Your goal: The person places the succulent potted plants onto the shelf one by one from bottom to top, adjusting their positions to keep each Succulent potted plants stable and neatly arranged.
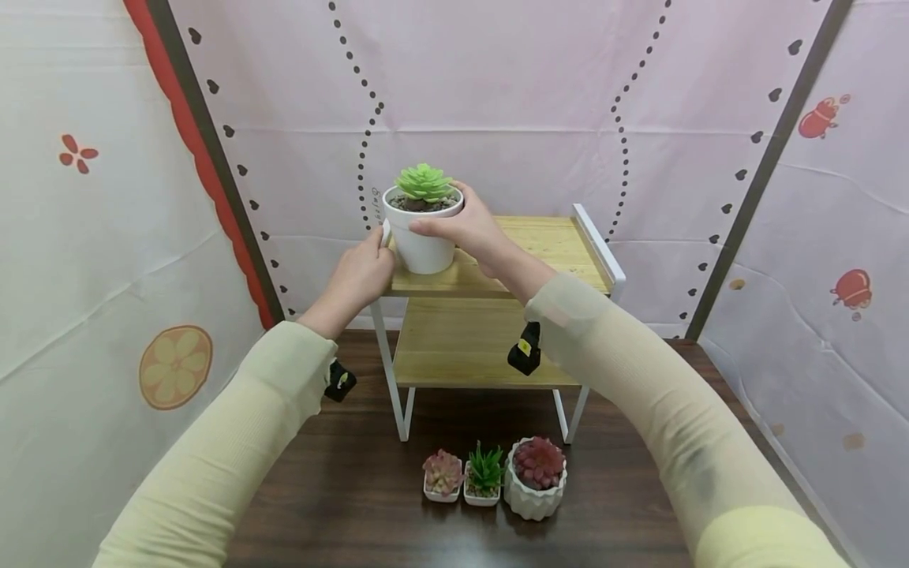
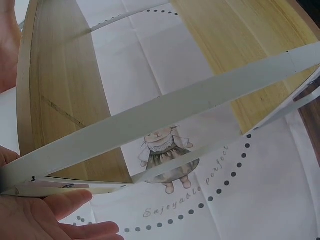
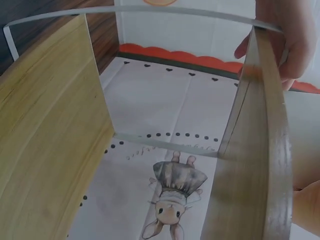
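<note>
A white pot (image 1: 424, 248) with a light green succulent (image 1: 424, 183) is at the left end of the wooden top board (image 1: 540, 237) of a two-tier rack. My right hand (image 1: 472, 229) grips the pot's right side, thumb across the front; whether its base touches the board, I cannot tell. Just left of the pot, my left hand (image 1: 364, 270) holds the rack's white metal end frame (image 2: 165, 112). In the left wrist view, fingers of the left hand (image 2: 45, 217) lie along the frame's outer side. The right wrist view shows that hand (image 3: 295, 42) at the board's corner.
In front of the rack, on the dark wooden table (image 1: 341, 497), stand a small pink succulent (image 1: 443, 473), a spiky green plant (image 1: 485, 473) and a dark red succulent (image 1: 538, 464) in a ribbed white pot. The lower board (image 1: 461, 343) lies beneath. Printed cloth (image 1: 497, 95) hangs behind and at both sides.
</note>
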{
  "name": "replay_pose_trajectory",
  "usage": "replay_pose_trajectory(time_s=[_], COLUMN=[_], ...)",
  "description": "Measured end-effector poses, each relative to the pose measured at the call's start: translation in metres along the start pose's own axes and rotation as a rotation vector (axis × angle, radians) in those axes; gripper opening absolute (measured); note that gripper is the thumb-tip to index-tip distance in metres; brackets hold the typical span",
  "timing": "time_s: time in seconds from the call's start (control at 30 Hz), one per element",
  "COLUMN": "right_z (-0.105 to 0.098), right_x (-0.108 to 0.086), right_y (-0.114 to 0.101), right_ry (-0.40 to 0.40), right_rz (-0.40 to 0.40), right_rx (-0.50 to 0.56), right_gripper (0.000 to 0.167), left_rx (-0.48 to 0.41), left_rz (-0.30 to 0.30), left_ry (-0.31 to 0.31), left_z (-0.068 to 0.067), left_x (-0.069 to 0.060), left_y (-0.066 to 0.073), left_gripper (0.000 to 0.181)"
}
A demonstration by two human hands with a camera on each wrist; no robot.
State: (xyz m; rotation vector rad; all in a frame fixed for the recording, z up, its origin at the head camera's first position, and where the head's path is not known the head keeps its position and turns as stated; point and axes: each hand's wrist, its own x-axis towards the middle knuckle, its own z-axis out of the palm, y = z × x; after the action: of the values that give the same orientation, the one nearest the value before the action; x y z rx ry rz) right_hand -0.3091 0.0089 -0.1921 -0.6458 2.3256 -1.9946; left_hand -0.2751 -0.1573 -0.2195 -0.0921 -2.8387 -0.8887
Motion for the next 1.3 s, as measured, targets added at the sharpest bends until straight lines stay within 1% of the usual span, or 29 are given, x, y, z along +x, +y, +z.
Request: replay_pose_trajectory(time_s=[0.23,0.47,0.57,0.67,0.73,0.8,0.9,0.97,1.03,1.13,1.23,1.3], right_z=[0.002,0.003,0.003,0.002,0.0,-0.003,-0.006,-0.007,-0.007,-0.004,-0.001,0.001], right_x=[0.006,0.011,0.011,0.004,-0.008,-0.025,-0.06,-0.085,-0.107,-0.132,-0.144,-0.145], right_y=[0.002,0.003,0.003,-0.001,-0.008,-0.016,-0.022,-0.019,-0.009,0.015,0.042,0.06], right_ry=[0.036,0.041,0.047,0.047,0.036,0.015,-0.067,-0.123,-0.174,-0.189,-0.201,-0.214], right_rz=[-0.026,-0.039,-0.034,-0.018,-0.024,-0.022,-0.091,-0.1,-0.118,-0.072,-0.053,-0.036], right_rx=[-0.035,-0.036,-0.024,0.018,0.065,0.112,0.171,0.184,0.195,0.201,0.223,0.23], right_gripper=[0.087,0.085,0.084,0.082,0.082,0.081,0.077,0.077,0.079,0.089,0.098,0.101], left_rx=[0.002,0.004,0.006,0.004,0.015,0.011,-0.007,-0.025,-0.031,-0.021,-0.011,-0.005], left_rz=[-0.017,-0.019,-0.01,0.002,0.017,0.029,0.046,0.048,0.037,0.011,-0.004,-0.002], left_ry=[-0.008,-0.004,-0.004,0.001,0.008,0.013,0.018,0.019,0.015,0.01,0.009,0.017], left_z=[0.0,-0.001,0.0,0.001,0.001,0.001,0.0,0.0,0.0,0.001,0.0,0.0], left_x=[0.0,-0.003,-0.002,-0.001,0.0,0.001,0.0,-0.001,-0.002,-0.003,-0.003,-0.004], left_y=[0.001,0.001,0.001,0.0,-0.001,-0.002,-0.002,-0.002,-0.002,-0.001,0.0,0.001], left_gripper=[0.056,0.056,0.056,0.054,0.051,0.047,0.047,0.048,0.05,0.052,0.055,0.055])
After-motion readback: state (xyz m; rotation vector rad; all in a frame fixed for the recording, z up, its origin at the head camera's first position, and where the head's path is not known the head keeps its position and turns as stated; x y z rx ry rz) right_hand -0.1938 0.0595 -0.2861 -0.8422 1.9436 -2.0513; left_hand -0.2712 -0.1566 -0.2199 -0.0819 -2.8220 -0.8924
